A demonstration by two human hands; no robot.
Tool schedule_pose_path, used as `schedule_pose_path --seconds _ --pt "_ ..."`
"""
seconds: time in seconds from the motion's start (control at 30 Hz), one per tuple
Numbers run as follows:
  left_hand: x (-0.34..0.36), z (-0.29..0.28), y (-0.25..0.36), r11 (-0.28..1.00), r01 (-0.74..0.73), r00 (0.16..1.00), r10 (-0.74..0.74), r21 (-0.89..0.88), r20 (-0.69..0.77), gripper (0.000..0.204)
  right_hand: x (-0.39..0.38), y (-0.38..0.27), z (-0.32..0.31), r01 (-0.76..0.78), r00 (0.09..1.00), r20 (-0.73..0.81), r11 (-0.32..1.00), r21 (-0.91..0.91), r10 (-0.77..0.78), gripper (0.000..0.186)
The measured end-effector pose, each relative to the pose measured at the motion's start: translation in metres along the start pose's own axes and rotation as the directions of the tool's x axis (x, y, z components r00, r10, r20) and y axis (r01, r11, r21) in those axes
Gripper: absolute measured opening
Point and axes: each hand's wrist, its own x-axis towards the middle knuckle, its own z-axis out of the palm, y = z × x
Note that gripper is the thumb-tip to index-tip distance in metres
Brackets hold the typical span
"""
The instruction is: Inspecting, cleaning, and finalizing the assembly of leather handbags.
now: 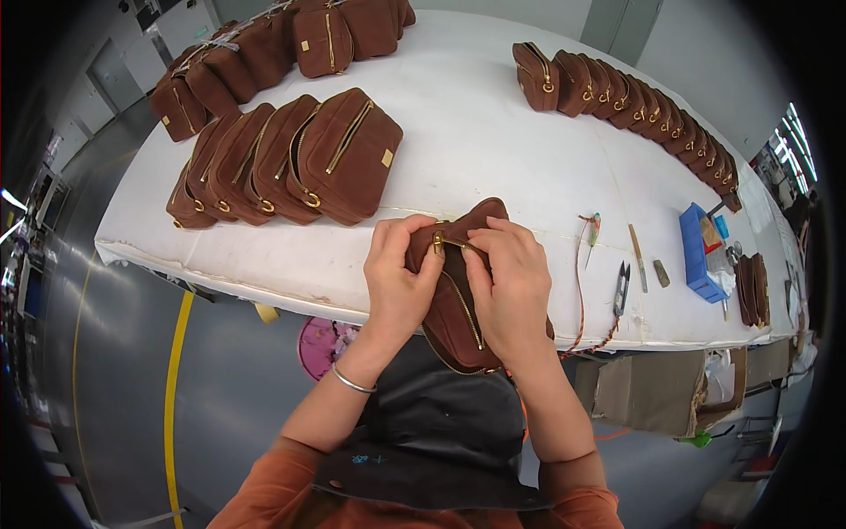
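Between my two hands, at the table's near edge, is a brown leather bag (451,319) with brass zippers, tilted over my lap. My left hand (401,269) is closed on its upper left part, thumb and fingertip at a brass zipper pull (438,240). My right hand (511,273) grips the upper right part, its fingertips bent over the leather beside the zipper opening. The bag's far corner sticks up past my right fingers. Part of its right side is hidden under my right hand.
Finished-looking brown bags (352,159) stand in a row at left, more behind them. Smaller brown pouches (617,93) line the far right. Thread snips (622,288), an awl (594,229), a blue bin (696,256) and brown leather pieces (753,291) lie at right on the white table (476,115).
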Motion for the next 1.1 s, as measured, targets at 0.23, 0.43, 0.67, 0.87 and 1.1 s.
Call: schedule_pose_path --seconds 0.23,0.43,0.67,0.87,1.1 --pt "0.010 -0.016 0.006 0.993 -0.033 0.951 0.066 -0.114 0.302 0.018 0.012 0.005 -0.008 0.016 0.997 -0.082 0.999 0.044 -0.012 0.015" --pt "0.017 -0.031 0.011 0.924 0.254 0.810 -0.041 -0.286 0.586 0.011 0.018 0.007 -0.011 -0.128 0.991 -0.015 0.971 0.199 0.134 0.014" --pt "0.011 -0.031 0.008 0.669 0.579 0.718 -0.148 -0.466 0.681 0.010 0.014 0.016 -0.003 -0.630 0.770 0.424 0.462 0.625 0.476 0.009" --pt "0.009 -0.018 0.006 0.813 0.345 0.845 -0.050 -0.469 0.533 0.010 0.011 0.028 -0.001 -0.608 0.790 0.461 0.419 0.675 0.403 0.007" --pt "0.014 -0.022 0.023 0.831 0.315 0.830 -0.006 -0.459 0.558 0.009 0.013 0.044 -0.007 -0.669 0.743 0.596 0.337 0.662 0.305 0.005"
